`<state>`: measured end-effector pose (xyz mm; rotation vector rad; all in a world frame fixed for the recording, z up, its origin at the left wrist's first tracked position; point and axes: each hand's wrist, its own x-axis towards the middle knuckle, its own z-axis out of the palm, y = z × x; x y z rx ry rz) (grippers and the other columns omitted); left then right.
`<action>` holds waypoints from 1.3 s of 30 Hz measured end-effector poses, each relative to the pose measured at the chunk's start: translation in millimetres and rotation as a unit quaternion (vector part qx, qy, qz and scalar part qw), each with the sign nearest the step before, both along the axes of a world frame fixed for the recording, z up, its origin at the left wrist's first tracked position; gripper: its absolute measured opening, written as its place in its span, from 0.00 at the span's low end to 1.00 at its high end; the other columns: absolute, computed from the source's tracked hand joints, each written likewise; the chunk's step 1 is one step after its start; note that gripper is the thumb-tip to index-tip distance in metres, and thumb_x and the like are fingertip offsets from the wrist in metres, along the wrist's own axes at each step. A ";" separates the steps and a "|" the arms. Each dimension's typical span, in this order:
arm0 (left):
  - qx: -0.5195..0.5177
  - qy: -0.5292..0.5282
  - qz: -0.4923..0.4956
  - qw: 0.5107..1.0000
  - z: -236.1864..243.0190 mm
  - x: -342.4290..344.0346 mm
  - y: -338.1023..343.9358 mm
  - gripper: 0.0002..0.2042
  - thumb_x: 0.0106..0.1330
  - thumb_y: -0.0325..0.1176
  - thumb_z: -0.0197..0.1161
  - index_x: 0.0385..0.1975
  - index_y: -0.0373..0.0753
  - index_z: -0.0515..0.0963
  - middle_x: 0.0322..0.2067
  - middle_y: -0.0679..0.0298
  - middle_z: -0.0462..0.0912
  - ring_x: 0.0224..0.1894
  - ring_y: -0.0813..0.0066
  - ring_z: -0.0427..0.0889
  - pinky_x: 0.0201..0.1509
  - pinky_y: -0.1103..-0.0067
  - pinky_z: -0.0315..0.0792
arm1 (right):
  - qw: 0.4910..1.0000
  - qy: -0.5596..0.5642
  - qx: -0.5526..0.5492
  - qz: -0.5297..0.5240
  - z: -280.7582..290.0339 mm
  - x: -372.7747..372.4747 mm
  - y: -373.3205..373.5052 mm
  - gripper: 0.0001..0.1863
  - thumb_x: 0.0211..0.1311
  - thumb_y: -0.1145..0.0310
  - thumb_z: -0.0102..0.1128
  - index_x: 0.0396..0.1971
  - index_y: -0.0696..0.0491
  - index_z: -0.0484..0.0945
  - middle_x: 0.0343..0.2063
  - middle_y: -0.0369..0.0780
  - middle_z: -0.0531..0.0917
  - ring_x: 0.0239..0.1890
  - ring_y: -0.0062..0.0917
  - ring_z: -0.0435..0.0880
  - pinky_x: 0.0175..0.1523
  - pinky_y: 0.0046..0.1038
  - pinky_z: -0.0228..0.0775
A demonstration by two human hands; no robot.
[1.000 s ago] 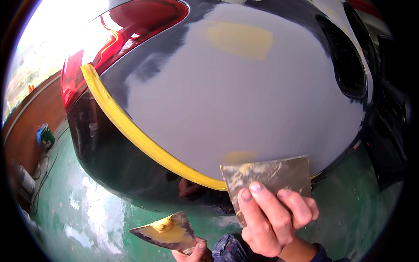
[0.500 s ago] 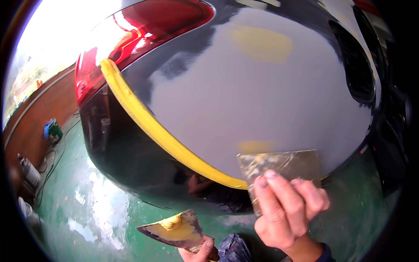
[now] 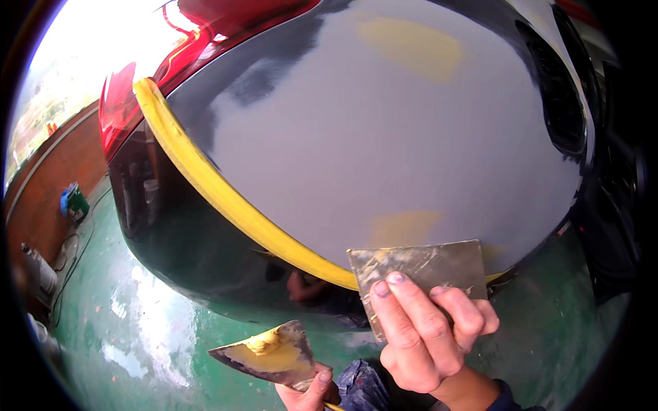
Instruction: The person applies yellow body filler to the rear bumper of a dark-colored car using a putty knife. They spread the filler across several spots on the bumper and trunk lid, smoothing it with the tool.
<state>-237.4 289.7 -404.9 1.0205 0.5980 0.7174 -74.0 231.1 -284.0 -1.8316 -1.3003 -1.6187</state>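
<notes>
Fingers of the right hand [image 3: 428,346], slightly parted, hold a flat plate [image 3: 442,264], its far edge beside the lower yellow patch [image 3: 406,227] on the grey panel [image 3: 391,151]; the left hand [image 3: 308,395] grips a scraper [image 3: 297,335] bearing yellow paste [image 3: 264,342]. Uneven pressure could make a plate corner score the patch, and tipping the scraper could spill paste.

No readable text, numbers or signs. Green-and-blue container [image 3: 77,204] on left, grey cylindrical container [image 3: 44,272] nearer: both too small, blurred to make out any lettering.
</notes>
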 end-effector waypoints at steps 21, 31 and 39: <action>-0.003 0.000 -0.014 1.000 -6.6 1.6 -2.2 0.10 0.70 0.32 0.64 0.30 0.33 0.74 0.12 0.65 0.71 0.11 0.75 0.69 0.15 0.76 0.67 | 1.000 0.019 0.001 0.000 20.8 3.6 -18.1 0.10 0.56 0.74 0.58 0.36 0.51 0.87 0.39 0.34 0.86 0.37 0.26 0.72 0.47 0.27 0.57; 0.036 0.000 -0.004 0.999 1.4 -0.5 -6.4 0.11 0.70 0.31 0.63 0.28 0.33 0.73 0.12 0.66 0.71 0.10 0.76 0.69 0.14 0.78 0.67 | 0.999 0.028 0.010 0.013 5.8 10.7 -38.8 0.16 0.56 0.74 0.50 0.40 0.54 0.85 0.44 0.39 0.85 0.44 0.34 0.71 0.48 0.32 0.62; 0.030 0.010 -0.005 0.999 -2.9 0.8 -5.6 0.13 0.71 0.32 0.62 0.24 0.34 0.72 0.11 0.66 0.70 0.10 0.76 0.69 0.14 0.77 0.66 | 0.999 0.000 0.040 0.004 16.8 22.0 -28.2 0.11 0.57 0.73 0.59 0.38 0.53 0.86 0.41 0.36 0.86 0.42 0.30 0.73 0.50 0.30 0.59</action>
